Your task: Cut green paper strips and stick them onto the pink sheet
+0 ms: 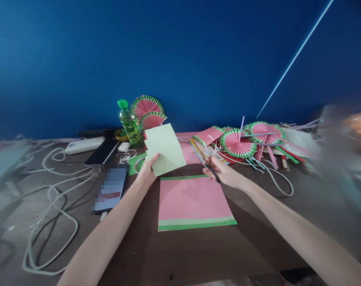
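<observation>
A pale green sheet of paper [166, 149] is pinched in my left hand [149, 169], held up off the table with its left edge unevenly cut. My right hand [220, 171] is closed round a pair of scissors [209, 166], whose blades point up and to the left, apart from the pale green sheet. Below and between both hands lies a pink sheet [195, 200] flat on the table. It has a green strip along its far edge, and pale and darker green strips along its near edge.
Pleated pink-and-green paper fans [238, 143] lie among paper strips at the right; more fans [147, 109] lean on the blue wall. A green-capped bottle [129, 123] stands beside them. At left are a lit phone [111, 188], a dark phone [101, 152], a white power bank [85, 145] and looping white cables [76, 226].
</observation>
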Demonstrator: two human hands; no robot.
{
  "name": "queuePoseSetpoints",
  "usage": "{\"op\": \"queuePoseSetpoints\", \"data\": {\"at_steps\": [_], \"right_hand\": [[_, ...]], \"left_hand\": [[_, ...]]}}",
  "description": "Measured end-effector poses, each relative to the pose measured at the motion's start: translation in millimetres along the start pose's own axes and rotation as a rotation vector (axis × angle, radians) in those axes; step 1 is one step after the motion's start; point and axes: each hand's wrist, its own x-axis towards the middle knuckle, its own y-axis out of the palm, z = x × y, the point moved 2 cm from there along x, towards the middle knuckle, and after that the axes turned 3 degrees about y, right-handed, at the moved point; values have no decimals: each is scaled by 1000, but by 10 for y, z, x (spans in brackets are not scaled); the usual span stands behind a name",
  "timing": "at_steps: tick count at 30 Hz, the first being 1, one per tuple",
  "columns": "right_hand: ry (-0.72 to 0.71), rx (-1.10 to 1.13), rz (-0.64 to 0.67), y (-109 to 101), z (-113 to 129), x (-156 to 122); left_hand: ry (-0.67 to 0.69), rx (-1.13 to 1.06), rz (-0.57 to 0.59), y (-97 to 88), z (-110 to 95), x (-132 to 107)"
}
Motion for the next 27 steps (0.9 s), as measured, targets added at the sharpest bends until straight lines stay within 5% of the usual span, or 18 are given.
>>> {"op": "queuePoseSetpoints", "data": {"at_steps": [11,27], "right_hand": [[-69,159,68,745,168,257],[-101,159,-18,834,50,255]], "left_hand": [[123,-123,-58,118,-400,-54],[92,-48,-24,123,-285,-61]]}}
